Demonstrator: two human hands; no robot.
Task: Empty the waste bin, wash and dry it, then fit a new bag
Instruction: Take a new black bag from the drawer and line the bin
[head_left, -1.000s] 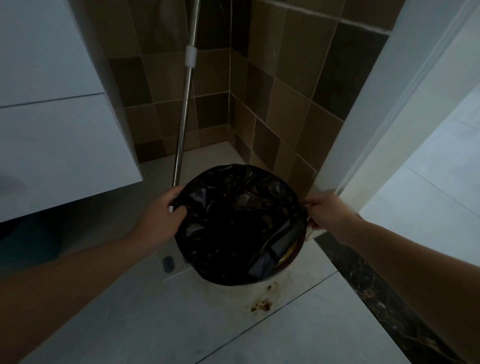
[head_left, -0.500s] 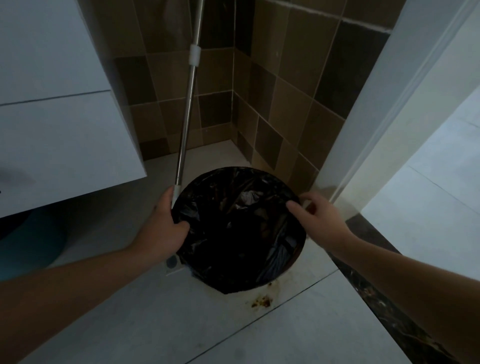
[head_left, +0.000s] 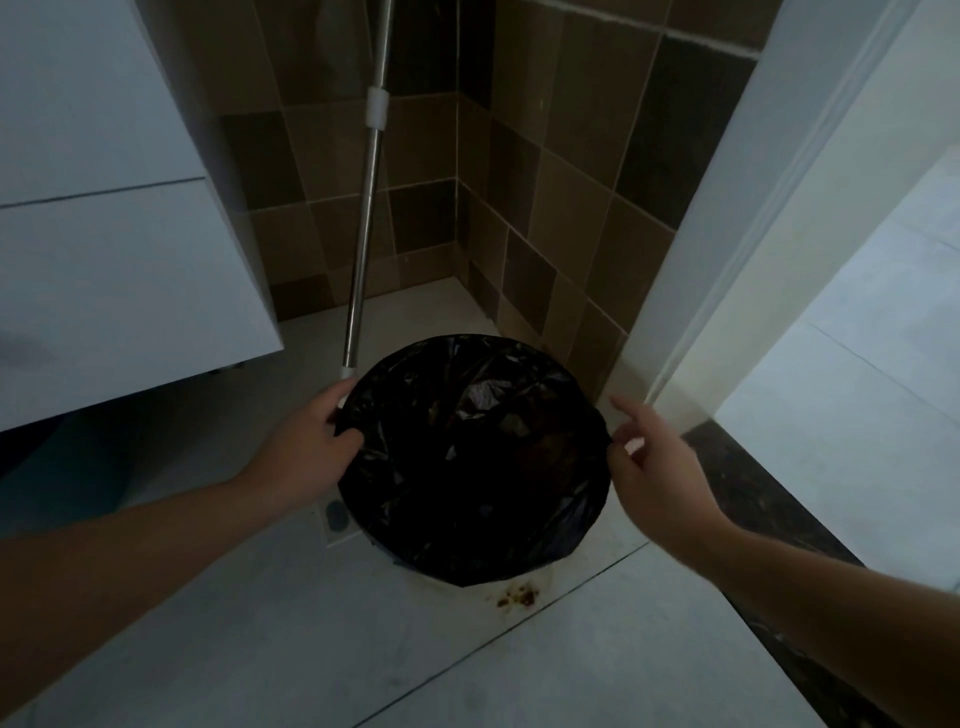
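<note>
A round waste bin stands on the tiled floor in a dim corner, lined with a crinkled black bag (head_left: 472, 457) folded over its rim; only a pale strip of the bin's base (head_left: 441, 581) shows below the bag. My left hand (head_left: 306, 449) grips the bag's edge on the left side of the rim, thumb over the plastic. My right hand (head_left: 649, 457) is at the right side of the rim, thumb and a finger pinching the bag's edge while the other fingers are spread. Dark rubbish lies inside the bag.
A metal mop pole (head_left: 363, 223) leans in the corner just behind the bin. A white cabinet (head_left: 119, 249) overhangs on the left. Brown tiled walls close the corner, a white door frame (head_left: 727, 234) stands on the right, and a brown stain (head_left: 517, 597) marks the floor.
My right hand moved from over the bag's inside back out to the right rim. The left hand kept its grip. The view shifted slightly.
</note>
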